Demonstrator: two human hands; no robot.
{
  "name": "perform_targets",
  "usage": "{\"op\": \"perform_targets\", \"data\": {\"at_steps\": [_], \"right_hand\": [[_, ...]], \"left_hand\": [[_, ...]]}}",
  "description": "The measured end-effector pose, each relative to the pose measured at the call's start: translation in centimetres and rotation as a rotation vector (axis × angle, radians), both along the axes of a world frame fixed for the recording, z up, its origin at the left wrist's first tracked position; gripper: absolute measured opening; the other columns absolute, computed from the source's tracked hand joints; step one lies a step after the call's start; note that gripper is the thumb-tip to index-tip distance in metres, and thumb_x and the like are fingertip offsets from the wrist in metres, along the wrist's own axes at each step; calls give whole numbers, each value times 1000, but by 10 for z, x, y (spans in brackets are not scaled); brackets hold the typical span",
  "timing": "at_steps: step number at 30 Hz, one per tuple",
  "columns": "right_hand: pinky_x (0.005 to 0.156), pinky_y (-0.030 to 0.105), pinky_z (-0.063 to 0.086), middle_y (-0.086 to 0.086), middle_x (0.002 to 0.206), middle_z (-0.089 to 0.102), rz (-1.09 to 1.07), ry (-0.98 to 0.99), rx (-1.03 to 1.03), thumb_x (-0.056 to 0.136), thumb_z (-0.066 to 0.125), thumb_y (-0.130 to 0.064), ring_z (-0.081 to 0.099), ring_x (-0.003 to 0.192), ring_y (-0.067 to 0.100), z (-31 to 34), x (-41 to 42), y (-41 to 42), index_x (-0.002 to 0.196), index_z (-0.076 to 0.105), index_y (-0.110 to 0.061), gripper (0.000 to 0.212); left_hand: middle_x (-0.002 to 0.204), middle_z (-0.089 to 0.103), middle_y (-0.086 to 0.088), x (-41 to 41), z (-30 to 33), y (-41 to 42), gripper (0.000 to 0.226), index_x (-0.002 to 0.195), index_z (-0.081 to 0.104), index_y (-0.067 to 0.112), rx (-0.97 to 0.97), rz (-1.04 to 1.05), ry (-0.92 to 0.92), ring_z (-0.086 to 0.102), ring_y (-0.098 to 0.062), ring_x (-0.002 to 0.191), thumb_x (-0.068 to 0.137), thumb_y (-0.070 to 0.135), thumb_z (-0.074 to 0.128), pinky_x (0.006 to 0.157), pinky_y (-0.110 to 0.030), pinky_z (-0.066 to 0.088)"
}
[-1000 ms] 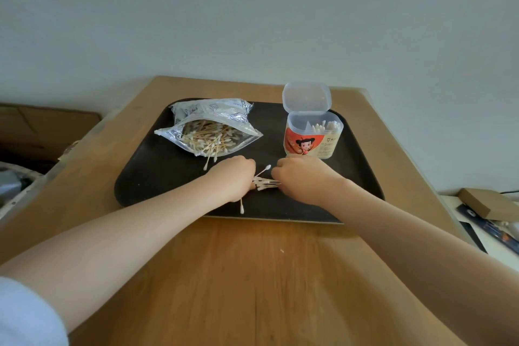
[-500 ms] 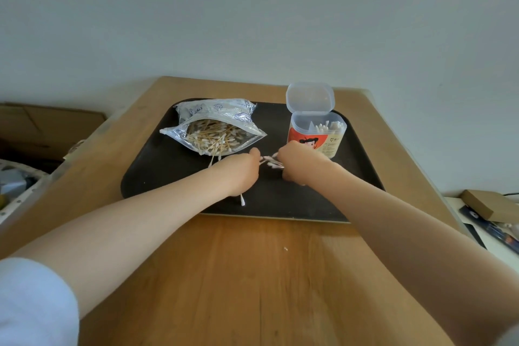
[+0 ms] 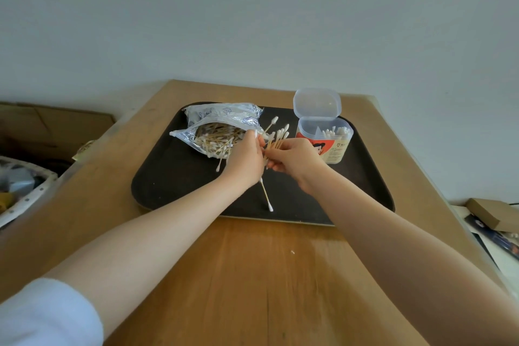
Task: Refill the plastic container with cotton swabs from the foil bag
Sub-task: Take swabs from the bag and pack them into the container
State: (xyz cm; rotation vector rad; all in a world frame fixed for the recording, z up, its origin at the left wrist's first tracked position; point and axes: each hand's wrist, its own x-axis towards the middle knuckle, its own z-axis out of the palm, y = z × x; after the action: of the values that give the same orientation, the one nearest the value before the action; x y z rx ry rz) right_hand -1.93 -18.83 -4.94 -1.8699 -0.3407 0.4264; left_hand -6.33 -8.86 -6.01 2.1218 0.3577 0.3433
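Leftmost, at the frame's left edge, sits a white perforated basket [image 3: 19,199]. Right of it, on the dark rectangular tray [image 3: 174,177], the crinkled silver foil bag [image 3: 222,126] lies open, wooden-stemmed swabs spilling out. At centre the left hand [image 3: 245,159] and right hand [image 3: 295,159] curl their fingers around a bundle of cotton swabs [image 3: 276,139]; one loose swab [image 3: 266,196] lies below. Further right stands the clear plastic container with its lid up [image 3: 325,137], partly filled.

Wooden table [image 3: 252,275] under dark tray [image 3: 174,177]
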Motion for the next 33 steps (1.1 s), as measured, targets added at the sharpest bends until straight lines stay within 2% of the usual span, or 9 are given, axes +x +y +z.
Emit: {"op": "perform_targets", "data": {"at_steps": [2, 6, 10, 14, 17, 21, 25, 29, 33], "right_hand": [[63, 25, 54, 9, 63, 61, -19, -51, 5, 89, 61, -16, 58, 56, 15, 0, -3, 5, 80, 66, -2, 16], [52, 17, 52, 10, 71, 65, -36, -176, -91, 92, 55, -12, 61, 61, 17, -2, -5, 12, 84, 66, -4, 17], [71, 30, 54, 14, 91, 67, 40, -370, -265, 95, 47, -14, 63, 81, 23, -8, -3, 16, 93, 68, -4, 23], [92, 36, 38, 6, 118, 50, 145, -612, -537, 97, 43, -20, 45, 108, 28, -1, -1, 14, 89, 66, -15, 25], [92, 32, 40, 14, 122, 48, 322, -635, -723, 96, 40, -9, 47, 113, 29, 10, -3, 17, 108, 61, -3, 24], [98, 35, 41, 17, 132, 39, 413, -575, -740, 95, 38, -6, 46, 116, 29, 12, -4, 25, 123, 49, -1, 31], [106, 34, 36, 12, 142, 33, 492, -697, -734, 93, 41, -5, 38, 128, 26, 14, -12, 28, 132, 43, -4, 39], [98, 34, 44, 7, 133, 47, 307, -724, -564, 91, 40, -1, 49, 118, 24, 14, -11, 29, 120, 55, -8, 33], [92, 33, 46, 9, 127, 52, 353, -717, -604, 92, 39, 0, 53, 111, 25, 1, -10, 33, 121, 53, -8, 33]], "left_hand": [[83, 55, -7, 0, 0, -4, 21, 101, 42, 6, -118, -4, -26, 53, -14, 66, 100, 19, 26, 54, -23, 47], [77, 52, 0, -2, -1, -5, 19, 98, 46, 10, -168, -20, -84, 52, -10, 65, 100, 17, 28, 45, -13, 41], [72, 48, 2, -4, -4, 3, 28, 97, 52, 10, -307, -56, -75, 47, -9, 65, 102, 21, 26, 60, -22, 40], [75, 47, -1, -10, -3, 14, 29, 96, 57, 23, -339, -186, -58, 43, -14, 73, 102, 30, 29, 69, -30, 36], [66, 43, 3, -14, -4, 17, 31, 88, 55, 15, -379, -211, -12, 39, -11, 66, 101, 32, 33, 70, -30, 34], [63, 42, 3, -15, -6, 26, 32, 90, 57, 10, -505, -203, -31, 34, -11, 60, 99, 33, 37, 67, -31, 31], [70, 51, 3, -10, 3, 34, 33, 96, 61, 12, -328, -30, -108, 46, -10, 64, 99, 33, 37, 62, -26, 35], [71, 50, 3, -5, 19, 56, 36, 85, 53, 14, 63, 171, -86, 48, -16, 69, 100, 36, 29, 62, -31, 34], [92, 56, 3, -4, 23, 81, 29, 89, 50, 21, 616, 206, 173, 39, -21, 108, 101, 31, 25, 89, -41, 26]]}}
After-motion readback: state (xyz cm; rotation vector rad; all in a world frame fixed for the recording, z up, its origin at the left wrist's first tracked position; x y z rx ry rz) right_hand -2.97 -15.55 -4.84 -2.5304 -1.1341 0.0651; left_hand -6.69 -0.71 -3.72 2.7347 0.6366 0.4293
